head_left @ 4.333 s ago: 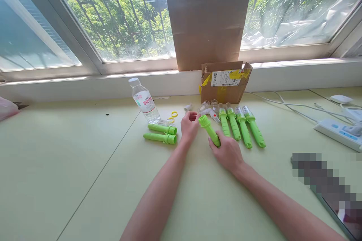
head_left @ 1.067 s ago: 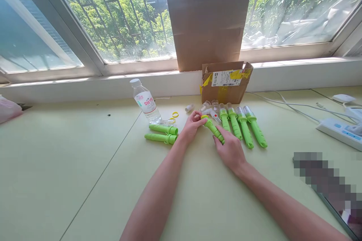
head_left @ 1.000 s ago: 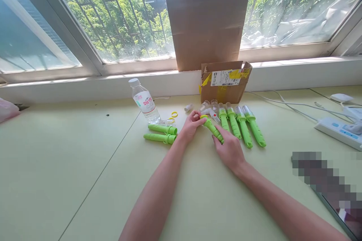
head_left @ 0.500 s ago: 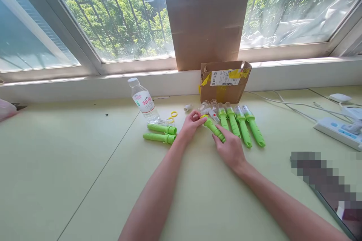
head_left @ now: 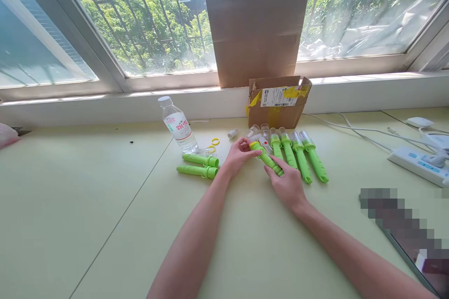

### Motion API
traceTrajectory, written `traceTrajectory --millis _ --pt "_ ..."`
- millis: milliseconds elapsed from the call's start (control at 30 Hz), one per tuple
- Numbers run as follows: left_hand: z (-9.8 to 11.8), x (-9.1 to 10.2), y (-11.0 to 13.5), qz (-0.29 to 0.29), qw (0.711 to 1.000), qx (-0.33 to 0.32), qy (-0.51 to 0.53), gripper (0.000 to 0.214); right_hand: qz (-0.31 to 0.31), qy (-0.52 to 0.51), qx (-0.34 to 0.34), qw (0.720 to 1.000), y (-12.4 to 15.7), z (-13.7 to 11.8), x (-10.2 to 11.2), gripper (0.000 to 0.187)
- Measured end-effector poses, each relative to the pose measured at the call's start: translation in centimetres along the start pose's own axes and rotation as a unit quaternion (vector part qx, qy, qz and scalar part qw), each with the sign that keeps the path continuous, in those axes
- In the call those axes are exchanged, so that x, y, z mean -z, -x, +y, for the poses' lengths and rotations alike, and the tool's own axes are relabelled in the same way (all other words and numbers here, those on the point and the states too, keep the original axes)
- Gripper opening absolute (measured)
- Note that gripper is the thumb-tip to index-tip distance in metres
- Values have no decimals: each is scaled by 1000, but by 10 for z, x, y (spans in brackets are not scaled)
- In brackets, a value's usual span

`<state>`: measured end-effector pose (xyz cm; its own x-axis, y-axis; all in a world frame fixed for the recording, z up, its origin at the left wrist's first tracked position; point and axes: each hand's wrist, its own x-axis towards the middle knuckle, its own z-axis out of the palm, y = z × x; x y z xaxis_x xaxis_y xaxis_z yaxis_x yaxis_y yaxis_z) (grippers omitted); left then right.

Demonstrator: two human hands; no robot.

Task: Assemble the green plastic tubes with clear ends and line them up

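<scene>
My right hand [head_left: 287,182] is closed around the lower part of a green plastic handle [head_left: 268,161], which slants up to the left. A yellow ring [head_left: 253,145] sits at the handle's upper end. There my left hand [head_left: 240,154] pinches the handle just by the ring, its thumb lying along the green side. Two more green handles with bare threaded ends [head_left: 198,171] lie left of my left wrist. To the right, several green handles fitted with clear caps [head_left: 316,161] lie in a row. Loose yellow rings [head_left: 215,141] rest near the bottle.
A water bottle [head_left: 178,126] stands at the left. Behind my hands are loose clear caps [head_left: 264,130], a small white part [head_left: 232,133] and a cardboard box [head_left: 277,114]. On the right lie a power strip [head_left: 417,166], cables and a dark, partly blurred-out object [head_left: 403,238].
The held handle has shifted slightly down and right. My left thumb has slid from the yellow ring onto the green side, and the ring now sits squarer on the end.
</scene>
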<state>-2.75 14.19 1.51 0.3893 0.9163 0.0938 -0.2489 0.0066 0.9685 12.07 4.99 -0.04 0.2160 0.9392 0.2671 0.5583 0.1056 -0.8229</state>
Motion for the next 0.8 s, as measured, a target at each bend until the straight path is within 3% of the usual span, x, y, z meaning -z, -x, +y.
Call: traceTrajectory --millis 200,633,800 --pt "1 -3 2 18 999 -7 -33 46 13 -8 -3 1000 -3 1 1 42" --pt "1 -8 1 73 994 -23 -81 46 -20 -60 -41 997 -3 -1 3 48" --pt "1 -7 0 41 997 -28 -65 51 -17 -77 -43 996 -4 0 4 51"
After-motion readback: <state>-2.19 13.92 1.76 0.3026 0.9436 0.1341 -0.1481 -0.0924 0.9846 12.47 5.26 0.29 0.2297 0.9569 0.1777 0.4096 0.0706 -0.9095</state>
